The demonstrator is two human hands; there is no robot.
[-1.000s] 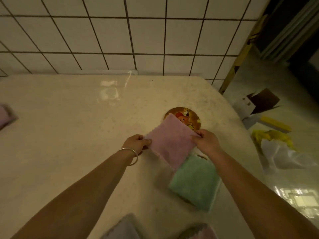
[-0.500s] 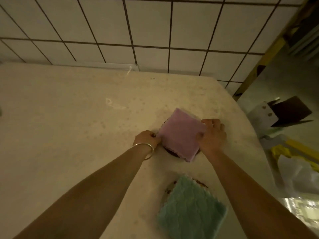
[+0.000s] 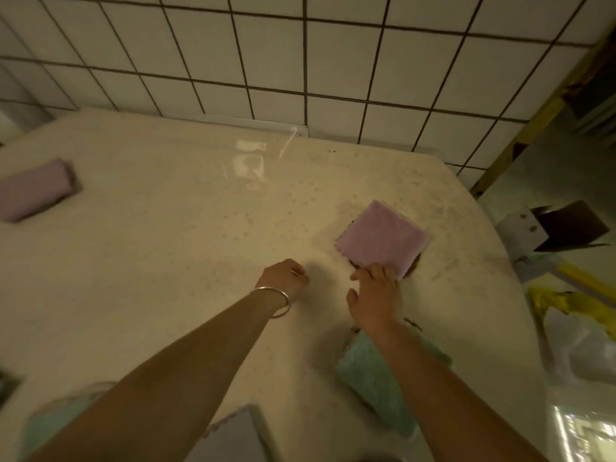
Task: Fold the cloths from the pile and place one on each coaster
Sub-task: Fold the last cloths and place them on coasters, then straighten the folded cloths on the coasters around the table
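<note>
Now the tabletop point(image 3: 166, 261) carries the pink cloth point(image 3: 381, 240) right of centre, folded over a coaster whose dark edge peeks out. Should the right hand point(image 3: 375, 296), fingers straight on its near corner, drag away, the fold may slip. Left hand point(image 3: 283, 276), loosely curled, holds nothing.

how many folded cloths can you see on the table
5: a pink cloth on the coaster by the right hand, a pink one far left, a green one under the right forearm, a green one bottom left, a grey one bottom centre. Others may lie out of frame.
</note>
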